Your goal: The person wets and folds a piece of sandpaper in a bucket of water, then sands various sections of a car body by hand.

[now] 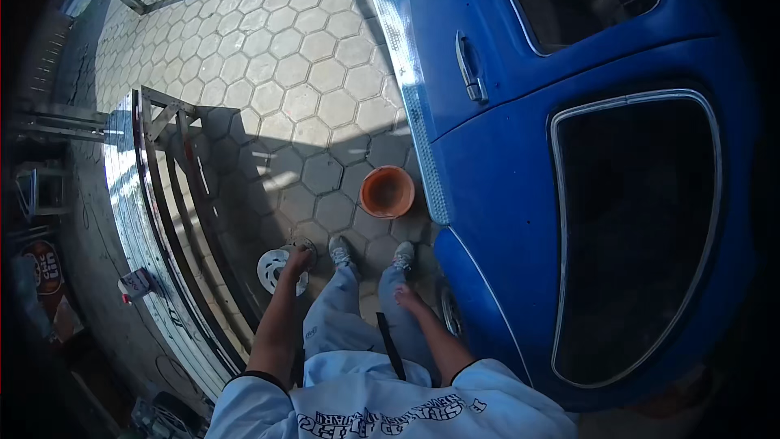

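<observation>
My left hand [301, 258] is closed, low beside my left leg, with its fingers curled. It meets the edge of a white round disc [270, 270] with slots cut in it, partly covered by my forearm. A small dark ringed shape shows just past the fingers; whether the hand grips it or the disc is too small to tell. My right hand [408, 299] hangs in front of my right thigh, fingers curled in, with nothing showing in it. Ahead of my feet stands an orange-brown bucket [387, 193] on the paving.
A blue car [504, 138] with a bright metal running board [410, 81] stands close on my right. Along my left runs a long slatted bench [130, 195] bearing a small box or can [136, 285]. Hexagonal paving [301, 65] stretches ahead, partly shaded.
</observation>
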Demonstrator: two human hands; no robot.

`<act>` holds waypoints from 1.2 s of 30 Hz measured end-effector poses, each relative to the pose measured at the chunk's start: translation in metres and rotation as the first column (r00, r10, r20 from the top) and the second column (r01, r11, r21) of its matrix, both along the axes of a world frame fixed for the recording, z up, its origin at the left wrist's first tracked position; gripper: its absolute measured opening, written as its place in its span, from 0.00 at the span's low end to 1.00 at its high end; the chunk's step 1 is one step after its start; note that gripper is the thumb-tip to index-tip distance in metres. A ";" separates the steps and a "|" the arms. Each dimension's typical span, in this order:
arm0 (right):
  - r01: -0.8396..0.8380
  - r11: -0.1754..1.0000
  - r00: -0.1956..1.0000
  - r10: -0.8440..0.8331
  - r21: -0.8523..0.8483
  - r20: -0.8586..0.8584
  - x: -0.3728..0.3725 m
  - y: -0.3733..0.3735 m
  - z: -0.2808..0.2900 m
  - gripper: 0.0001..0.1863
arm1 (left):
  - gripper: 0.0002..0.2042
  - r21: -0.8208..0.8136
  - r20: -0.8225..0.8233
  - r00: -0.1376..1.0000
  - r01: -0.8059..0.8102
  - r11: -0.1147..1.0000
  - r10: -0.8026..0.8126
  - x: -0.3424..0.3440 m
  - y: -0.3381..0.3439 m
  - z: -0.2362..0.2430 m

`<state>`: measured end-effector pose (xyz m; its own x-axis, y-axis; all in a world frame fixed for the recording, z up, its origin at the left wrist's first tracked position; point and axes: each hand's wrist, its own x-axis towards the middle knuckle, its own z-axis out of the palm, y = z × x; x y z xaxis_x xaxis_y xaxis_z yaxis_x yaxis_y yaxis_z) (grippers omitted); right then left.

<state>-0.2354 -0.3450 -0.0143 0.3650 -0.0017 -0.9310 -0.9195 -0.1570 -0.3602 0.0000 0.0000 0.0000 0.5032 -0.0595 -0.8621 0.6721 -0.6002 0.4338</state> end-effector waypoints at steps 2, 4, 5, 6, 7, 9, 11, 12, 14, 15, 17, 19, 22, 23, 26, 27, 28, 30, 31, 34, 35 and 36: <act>-0.207 0.977 0.977 0.204 0.054 0.062 -0.063 0.005 -0.018 0.20 | 0.12 -0.101 -0.181 0.954 -0.259 0.960 0.239 -0.048 -0.004 -0.008; -0.284 0.958 0.927 0.284 -0.038 0.245 0.083 -0.019 -0.100 0.20 | 0.12 -0.147 -0.047 0.952 -0.305 0.941 0.301 0.070 -0.044 -0.060; -0.354 0.929 0.900 0.370 -0.105 0.232 0.073 -0.034 -0.112 0.19 | 0.12 -0.145 -0.086 0.948 -0.316 0.937 0.307 0.046 -0.066 -0.075; -0.264 0.962 0.947 0.272 -0.067 0.172 0.071 -0.048 -0.125 0.19 | 0.13 -0.150 -0.108 0.945 -0.324 0.934 0.310 0.032 -0.090 -0.088; -0.169 0.985 0.975 0.171 -0.025 0.140 0.090 -0.051 -0.139 0.18 | 0.13 -0.129 -0.112 0.941 -0.331 0.935 0.318 0.035 -0.097 -0.106; -0.199 0.973 0.954 0.219 -0.113 0.207 0.135 -0.057 -0.171 0.15 | 0.17 -0.112 -0.067 0.975 -0.220 0.969 0.214 0.041 -0.103 -0.148; -0.112 0.981 0.963 0.147 -0.161 0.224 0.167 -0.102 -0.214 0.12 | 0.19 -0.131 -0.027 0.983 -0.185 0.974 0.183 0.046 -0.150 -0.189; -0.098 0.972 0.965 0.145 -0.212 0.220 0.193 -0.111 -0.232 0.12 | 0.20 -0.111 0.029 0.988 -0.148 0.983 0.152 0.050 -0.164 -0.208; -0.057 0.967 0.951 0.128 -0.247 0.281 0.234 -0.105 -0.263 0.13 | 0.22 -0.040 0.119 0.987 -0.108 0.993 0.112 0.058 -0.170 -0.243; -0.021 0.967 0.929 0.113 -0.254 0.353 0.253 -0.105 -0.281 0.13 | 0.23 0.011 0.218 0.974 -0.064 0.998 0.061 0.068 -0.177 -0.259; -0.158 0.938 0.899 0.265 -0.308 0.348 0.275 -0.099 -0.314 0.17 | 0.25 0.087 0.366 0.930 0.006 0.996 -0.037 0.069 -0.191 -0.280; -0.236 0.897 0.877 0.362 -0.373 0.316 0.289 -0.115 -0.356 0.20 | 0.26 0.131 0.518 0.845 0.073 0.989 -0.131 0.083 -0.215 -0.297; -0.355 0.835 0.836 0.485 -0.421 0.256 0.309 -0.103 -0.409 0.28 | 0.27 0.145 0.568 0.801 0.130 0.981 -0.190 0.096 -0.213 -0.330; -0.395 0.810 0.822 0.523 -0.433 0.227 0.317 -0.090 -0.423 0.33 | 0.26 0.236 0.633 0.717 0.179 0.955 -0.291 0.099 -0.205 -0.343; -0.413 0.613 0.742 0.656 -0.674 0.141 0.319 -0.085 -0.470 0.38 | 0.23 0.176 0.693 0.679 0.167 0.970 -0.243 0.101 -0.222 -0.362; -0.416 0.621 0.747 0.650 -0.664 0.140 0.318 -0.074 -0.478 0.38 | 0.21 0.079 0.681 0.722 0.099 0.992 -0.126 0.100 -0.221 -0.365; -0.386 0.759 0.841 0.523 -0.525 0.139 0.319 -0.057 -0.482 0.41 | 0.21 0.096 0.672 0.726 0.105 0.990 -0.142 0.099 -0.215 -0.367; -0.217 0.883 0.929 0.317 -0.416 0.190 0.318 -0.027 -0.489 0.39 | 0.20 0.133 0.641 0.750 0.101 0.986 -0.164 0.097 -0.212 -0.368; -0.215 0.883 0.931 0.314 -0.417 0.186 0.315 -0.024 -0.490 0.39 | 0.20 0.130 0.638 0.752 0.106 0.986 -0.165 0.097 -0.212 -0.367; -0.273 0.913 0.933 0.328 -0.303 0.148 0.309 -0.027 -0.489 0.32 | 0.20 0.080 0.575 0.806 0.114 0.990 -0.139 0.100 -0.216 -0.360; -0.263 0.909 0.918 0.339 -0.325 0.206 0.304 -0.031 -0.485 0.29 | 0.21 0.069 0.604 0.785 0.119 0.990 -0.137 0.098 -0.219 -0.360; -0.251 0.905 0.896 0.351 -0.344 0.271 0.305 -0.035 -0.481 0.26 | 0.21 0.064 0.637 0.759 0.122 0.990 -0.135 0.100 -0.220 -0.358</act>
<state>0.0691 -0.3797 -0.4949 0.6685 -0.0970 -0.7373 -0.6527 -0.5518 -0.5192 0.1000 -0.2199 -0.3576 0.9260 -0.1524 -0.3453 0.1590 -0.6721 0.7232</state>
